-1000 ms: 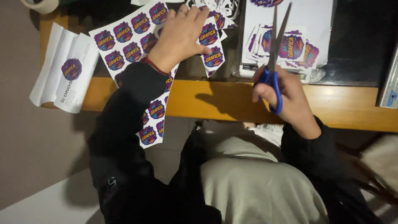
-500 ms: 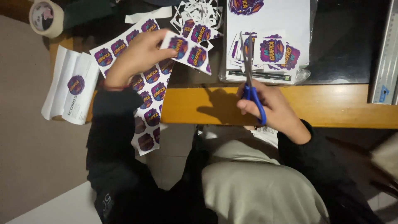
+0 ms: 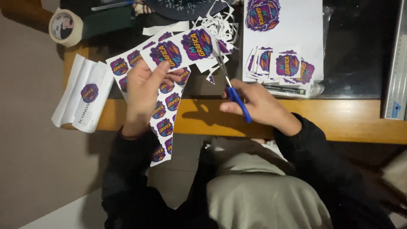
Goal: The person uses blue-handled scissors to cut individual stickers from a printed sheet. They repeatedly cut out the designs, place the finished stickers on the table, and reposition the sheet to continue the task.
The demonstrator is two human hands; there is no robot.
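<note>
We note the left hand (image 3: 144, 91) closed in a pinch on a sticker sheet (image 3: 167, 91), thumb on top and fingers beneath, holding it above the wooden table edge (image 3: 339, 118). The sheet carries round purple stickers; its upper strip, with two large stickers, juts up and to the right of the hand, while its longer part hangs down past the table edge toward the lap. The right hand (image 3: 254, 104) is wrapped round the blue handles of the scissors (image 3: 231, 87), thumb and fingers through the loops. The blades point up and to the left, and their tips reach the right end of the upper strip (we cannot tell how far apart the blades stand). Thus the sheet lies just left of the right hand, with the scissors bridging the two. White paper trimmings (image 3: 220, 27) lie heaped just above the strip. To the right, a pile of cut stickers (image 3: 280, 65) rests on a white sheet (image 3: 305, 38). At far left a folded white leaflet (image 3: 82, 95) overhangs the table corner, and a roll of tape (image 3: 63, 26) sits above it.
</note>
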